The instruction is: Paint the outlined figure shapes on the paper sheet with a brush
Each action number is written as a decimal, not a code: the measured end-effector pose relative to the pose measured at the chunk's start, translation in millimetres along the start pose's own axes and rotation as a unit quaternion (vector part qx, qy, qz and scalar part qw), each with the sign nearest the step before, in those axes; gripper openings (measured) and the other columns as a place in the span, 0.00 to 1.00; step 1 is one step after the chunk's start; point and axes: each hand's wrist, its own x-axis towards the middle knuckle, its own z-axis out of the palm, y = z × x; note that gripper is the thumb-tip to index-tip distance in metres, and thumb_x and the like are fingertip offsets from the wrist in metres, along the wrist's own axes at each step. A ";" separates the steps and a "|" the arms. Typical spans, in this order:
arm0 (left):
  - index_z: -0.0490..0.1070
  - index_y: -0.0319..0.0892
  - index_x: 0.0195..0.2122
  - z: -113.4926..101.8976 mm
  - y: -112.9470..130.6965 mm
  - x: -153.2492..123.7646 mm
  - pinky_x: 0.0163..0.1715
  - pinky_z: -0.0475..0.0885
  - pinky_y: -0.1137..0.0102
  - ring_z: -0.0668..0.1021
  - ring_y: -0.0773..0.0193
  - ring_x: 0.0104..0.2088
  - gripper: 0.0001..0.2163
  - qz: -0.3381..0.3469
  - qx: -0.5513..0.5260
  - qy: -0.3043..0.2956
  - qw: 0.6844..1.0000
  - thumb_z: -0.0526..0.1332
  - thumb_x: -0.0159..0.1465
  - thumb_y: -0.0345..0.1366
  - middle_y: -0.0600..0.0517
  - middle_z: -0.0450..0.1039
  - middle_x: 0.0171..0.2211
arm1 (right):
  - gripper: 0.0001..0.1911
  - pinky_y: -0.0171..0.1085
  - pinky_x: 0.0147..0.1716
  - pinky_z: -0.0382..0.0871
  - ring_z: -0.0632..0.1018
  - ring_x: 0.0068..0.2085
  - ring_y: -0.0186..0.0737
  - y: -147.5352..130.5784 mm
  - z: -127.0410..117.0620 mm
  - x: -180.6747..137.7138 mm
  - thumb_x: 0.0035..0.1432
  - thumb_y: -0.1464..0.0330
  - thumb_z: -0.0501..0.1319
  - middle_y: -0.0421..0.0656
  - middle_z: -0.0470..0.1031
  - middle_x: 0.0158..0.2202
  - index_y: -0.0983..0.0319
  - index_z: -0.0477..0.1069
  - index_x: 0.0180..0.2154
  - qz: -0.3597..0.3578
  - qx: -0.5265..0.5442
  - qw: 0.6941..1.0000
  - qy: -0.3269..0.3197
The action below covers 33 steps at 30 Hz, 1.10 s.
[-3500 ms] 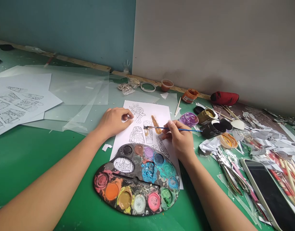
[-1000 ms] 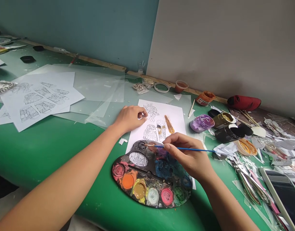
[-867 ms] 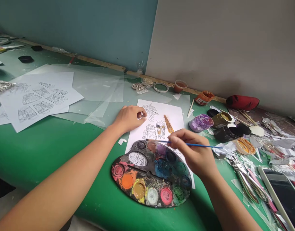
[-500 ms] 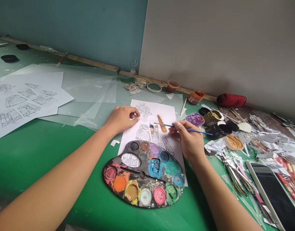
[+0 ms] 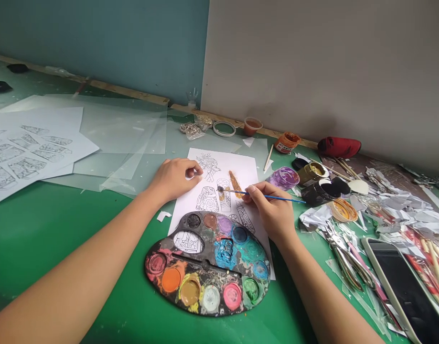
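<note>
My right hand [image 5: 273,205] pinches a thin blue paintbrush [image 5: 276,197] between thumb and fingers. The dark tip meets a tall rounded outline on a white printed sheet [image 5: 242,160], where patches of ochre-brown paint show. Beside it, a narrow wedge shape [image 5: 235,184] is coloured brown. At the sheet's left edge rests my left hand [image 5: 175,177], fingers loosely curled, a gap between thumb and forefinger, holding nothing. A black paint palette [image 5: 206,264] with several coloured wells lies over the sheet's lower part and hides some of the drawings.
Paint jars stand on the right, among them a purple one [image 5: 284,177] and a black one [image 5: 319,192]. Pliers [image 5: 343,260], paper scraps [image 5: 401,210] and a phone [image 5: 401,286] lie farther right. More printed sheets [image 5: 58,119] overlap clear film [image 5: 133,124] on the left.
The view has shifted slightly, so most things sit further left. The paintbrush's tip has moved a little left and down across the rounded outline. My left hand stays on the sheet.
</note>
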 end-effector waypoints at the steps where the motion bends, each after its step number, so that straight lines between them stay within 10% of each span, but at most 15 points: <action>1: 0.78 0.46 0.37 0.1 -0.1 0.2 0.46 0.68 0.62 0.76 0.60 0.36 0.08 0.001 0.000 0.000 1.000 0.61 0.59 0.38 0.53 0.76 0.33 | 0.13 0.36 0.25 0.69 0.75 0.23 0.36 0.6 -0.3 -0.1 0.52 0.60 0.65 0.42 0.78 0.21 0.61 0.75 0.22 0.001 0.000 1.000 0.000; 16: 0.79 0.47 0.38 -1.1 1.4 0.2 0.45 0.69 0.62 0.77 0.60 0.37 0.08 -0.012 0.002 -0.001 1.000 0.62 0.59 0.39 0.52 0.77 0.34 | 0.29 0.36 0.16 0.71 0.76 0.17 0.38 1.5 -5.7 -6.3 0.52 0.41 0.62 0.41 0.73 0.15 0.61 0.73 0.23 0.088 0.170 0.980 0.058; 33: 0.79 0.47 0.36 0.4 -0.1 1.4 0.46 0.69 0.61 0.76 0.60 0.35 0.08 -0.015 -0.008 0.006 1.000 0.62 0.58 0.39 0.52 0.77 0.33 | 0.24 0.31 0.15 0.66 0.72 0.14 0.32 8.1 0.1 -1.8 0.53 0.48 0.65 0.38 0.72 0.13 0.59 0.67 0.21 0.047 0.105 0.993 0.021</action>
